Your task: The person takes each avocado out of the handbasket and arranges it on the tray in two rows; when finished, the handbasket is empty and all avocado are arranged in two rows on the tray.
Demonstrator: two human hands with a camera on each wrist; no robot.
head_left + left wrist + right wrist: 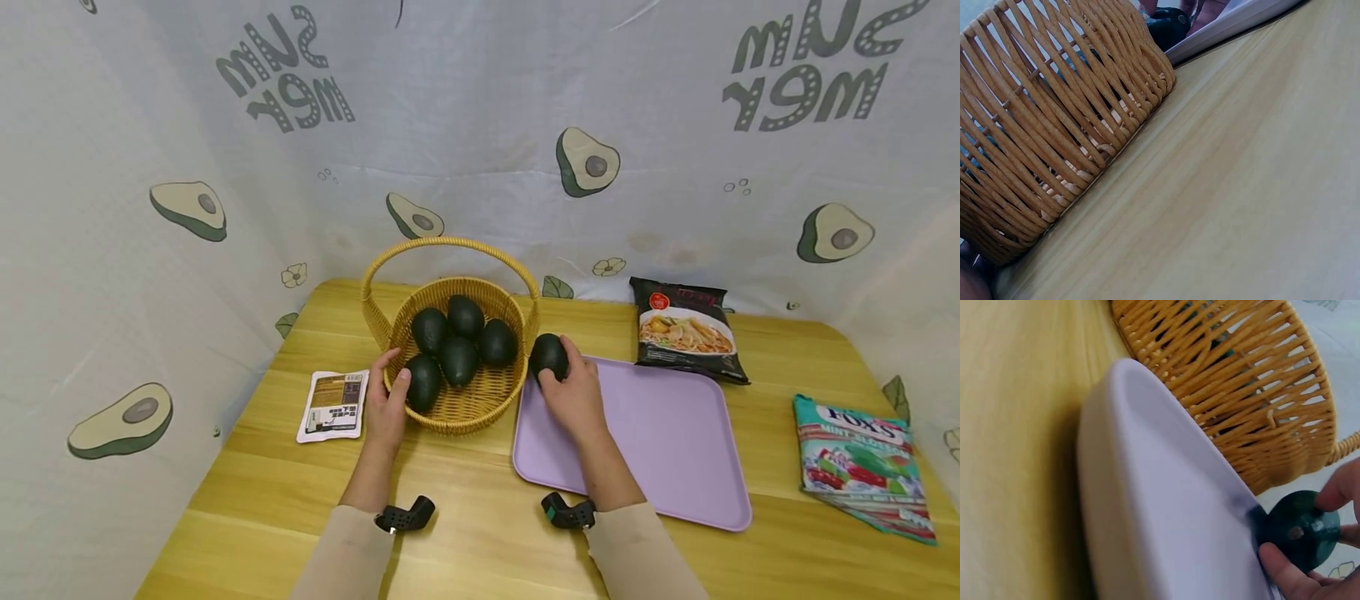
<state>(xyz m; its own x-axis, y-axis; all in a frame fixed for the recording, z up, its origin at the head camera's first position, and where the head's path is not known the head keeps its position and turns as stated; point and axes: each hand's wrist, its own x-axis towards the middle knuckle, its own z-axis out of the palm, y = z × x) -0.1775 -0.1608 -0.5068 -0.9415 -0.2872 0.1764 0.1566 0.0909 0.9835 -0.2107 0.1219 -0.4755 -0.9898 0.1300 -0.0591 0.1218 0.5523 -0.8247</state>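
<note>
A yellow wicker basket [465, 423] with a tall arched handle holds several dark green avocados [459, 362]. On the basket's left side, my left hand [386, 410] grips the rim, the thumb over the edge beside an avocado and the fingers along the outer wall. My right hand [576, 402] holds another dark avocado [549, 357] between thumb and fingers, just right of the basket. In the right wrist view this avocado [1302, 532] is at the edge of the lilac tray [1179, 506]; whether it bears on the tray I cannot tell.
The lilac tray [675, 442] lies right of the basket. Behind it is a black noodle packet [686, 329], and a teal candy bag [862, 467] lies far right. Left of the basket is a small white-edged sachet [333, 406]. A printed curtain [480, 125] hangs behind the wooden table [465, 517].
</note>
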